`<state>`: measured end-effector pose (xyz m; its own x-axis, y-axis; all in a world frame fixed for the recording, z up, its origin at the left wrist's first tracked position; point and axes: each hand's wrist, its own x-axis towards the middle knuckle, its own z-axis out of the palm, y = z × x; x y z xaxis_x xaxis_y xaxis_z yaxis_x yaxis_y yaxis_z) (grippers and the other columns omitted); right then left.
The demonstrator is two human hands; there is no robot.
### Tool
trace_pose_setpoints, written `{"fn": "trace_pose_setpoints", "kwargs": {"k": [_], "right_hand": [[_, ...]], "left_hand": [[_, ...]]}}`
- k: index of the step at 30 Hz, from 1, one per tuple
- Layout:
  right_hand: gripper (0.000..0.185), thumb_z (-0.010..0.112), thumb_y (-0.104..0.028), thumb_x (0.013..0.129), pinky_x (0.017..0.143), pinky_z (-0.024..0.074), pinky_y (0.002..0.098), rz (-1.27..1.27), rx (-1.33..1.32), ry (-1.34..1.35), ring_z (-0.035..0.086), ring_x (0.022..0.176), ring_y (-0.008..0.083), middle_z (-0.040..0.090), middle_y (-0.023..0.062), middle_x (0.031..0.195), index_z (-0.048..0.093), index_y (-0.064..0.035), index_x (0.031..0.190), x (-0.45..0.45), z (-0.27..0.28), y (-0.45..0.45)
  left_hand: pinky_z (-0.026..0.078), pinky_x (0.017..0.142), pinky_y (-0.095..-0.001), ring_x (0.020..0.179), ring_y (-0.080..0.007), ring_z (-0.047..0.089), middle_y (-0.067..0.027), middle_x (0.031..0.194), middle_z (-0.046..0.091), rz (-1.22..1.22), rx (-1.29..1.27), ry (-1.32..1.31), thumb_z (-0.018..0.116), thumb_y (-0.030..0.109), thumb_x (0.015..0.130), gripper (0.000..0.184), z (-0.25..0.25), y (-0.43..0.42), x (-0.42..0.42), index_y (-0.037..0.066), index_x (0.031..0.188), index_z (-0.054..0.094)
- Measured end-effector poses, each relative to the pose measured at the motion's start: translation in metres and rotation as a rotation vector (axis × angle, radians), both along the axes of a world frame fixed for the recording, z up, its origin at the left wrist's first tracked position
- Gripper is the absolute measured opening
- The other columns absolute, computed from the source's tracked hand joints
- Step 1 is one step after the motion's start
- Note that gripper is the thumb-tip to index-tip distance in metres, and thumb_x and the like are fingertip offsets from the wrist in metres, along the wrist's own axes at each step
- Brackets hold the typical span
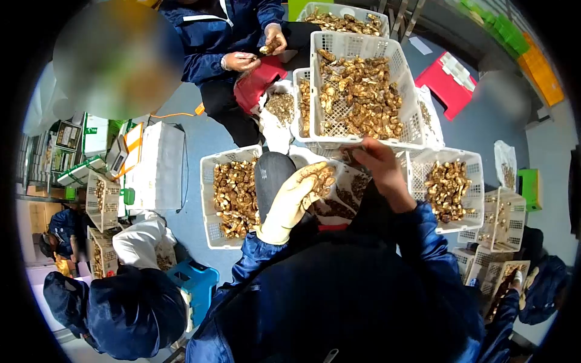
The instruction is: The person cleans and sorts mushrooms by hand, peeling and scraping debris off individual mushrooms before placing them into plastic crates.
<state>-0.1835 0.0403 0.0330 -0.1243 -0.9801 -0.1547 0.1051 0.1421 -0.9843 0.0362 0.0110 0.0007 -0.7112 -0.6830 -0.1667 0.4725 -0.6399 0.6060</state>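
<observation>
My left hand point(296, 196), in a pale glove, is closed round a brown and cream mushroom point(322, 179). To its right, my bare right hand point(382, 168) has its fingers bent at the front rim of the large white basket; what lies between its fingertips is too dark to make out. That basket point(413, 109) holds many mushrooms. Beneath my hands a white bag point(308, 158) contains dark scraps. One basket of mushrooms point(207, 202) stands left of my knee, and another point(476, 181) stands to the right of my right hand.
Across from me a co-worker's two gloved hands point(242, 60) handle a mushroom beside a red stool point(254, 91). More co-workers sit at the lower left and far right with baskets. A blue stool point(200, 281), a white box point(158, 166) and a red stool point(437, 91) stand around.
</observation>
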Motion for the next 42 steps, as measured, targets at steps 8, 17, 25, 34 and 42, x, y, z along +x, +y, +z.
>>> {"fn": "trace_pose_setpoints", "kwargs": {"k": [8, 17, 25, 34, 42], "right_hand": [[0.015, 0.051, -0.003, 0.088, 0.08, 0.0445, 0.0241, -0.195, -0.427, 0.638, 0.06, 0.089, 0.0135, 0.065, 0.0095, 0.1, 0.063, 0.0032, 0.094, 0.046, -0.049, 0.035], [0.017, 0.052, -0.006, 0.089, 0.069, 0.0434, 0.0209, -0.124, -0.293, 0.2, 0.056, 0.077, 0.0069, 0.065, 0.0033, 0.087, 0.063, 0.0011, 0.099, 0.023, -0.07, 0.05], [0.015, 0.049, -0.005, 0.09, 0.079, 0.0489, 0.0264, -0.074, -0.309, 0.253, 0.059, 0.089, 0.0127, 0.064, 0.0099, 0.097, 0.059, 0.0048, 0.094, 0.008, -0.113, 0.049], [0.013, 0.045, -0.006, 0.091, 0.08, 0.0521, 0.0321, -0.031, -0.346, 0.358, 0.06, 0.089, 0.0177, 0.062, 0.016, 0.102, 0.051, 0.0025, 0.083, 0.003, -0.09, 0.054], [0.013, 0.046, -0.007, 0.091, 0.077, 0.0529, 0.0315, -0.034, -0.282, 0.271, 0.06, 0.084, 0.0164, 0.061, 0.0121, 0.099, 0.054, 0.0034, 0.088, 0.004, -0.082, 0.051]], "left_hand": [[0.044, 0.093, -0.0265, 0.107, -0.0158, 0.055, -0.011, 0.119, 0.056, 0.129, -0.195, -0.341, 0.051, 0.012, 0.094, 0.039, 0.014, 0.022, -0.01, -0.004, 0.129, 0.044], [0.041, 0.096, -0.026, 0.11, -0.0152, 0.054, -0.0102, 0.12, 0.057, 0.115, -0.559, -0.624, 0.056, 0.002, 0.088, 0.041, 0.029, 0.036, -0.021, -0.003, 0.127, 0.047], [0.042, 0.095, -0.0272, 0.11, -0.0162, 0.054, -0.0107, 0.122, 0.056, 0.072, -0.875, -0.787, 0.057, 0.001, 0.086, 0.041, 0.028, 0.036, -0.021, -0.003, 0.126, 0.048], [0.038, 0.098, -0.0264, 0.112, -0.0159, 0.053, -0.0113, 0.122, 0.055, 0.029, -0.384, -0.497, 0.052, 0.001, 0.09, 0.043, 0.036, 0.038, -0.026, -0.004, 0.132, 0.041], [0.039, 0.097, -0.0257, 0.111, -0.0148, 0.053, -0.0109, 0.121, 0.055, -0.002, -0.458, -0.549, 0.052, 0.001, 0.09, 0.042, 0.038, 0.04, -0.022, -0.003, 0.131, 0.042]]}}
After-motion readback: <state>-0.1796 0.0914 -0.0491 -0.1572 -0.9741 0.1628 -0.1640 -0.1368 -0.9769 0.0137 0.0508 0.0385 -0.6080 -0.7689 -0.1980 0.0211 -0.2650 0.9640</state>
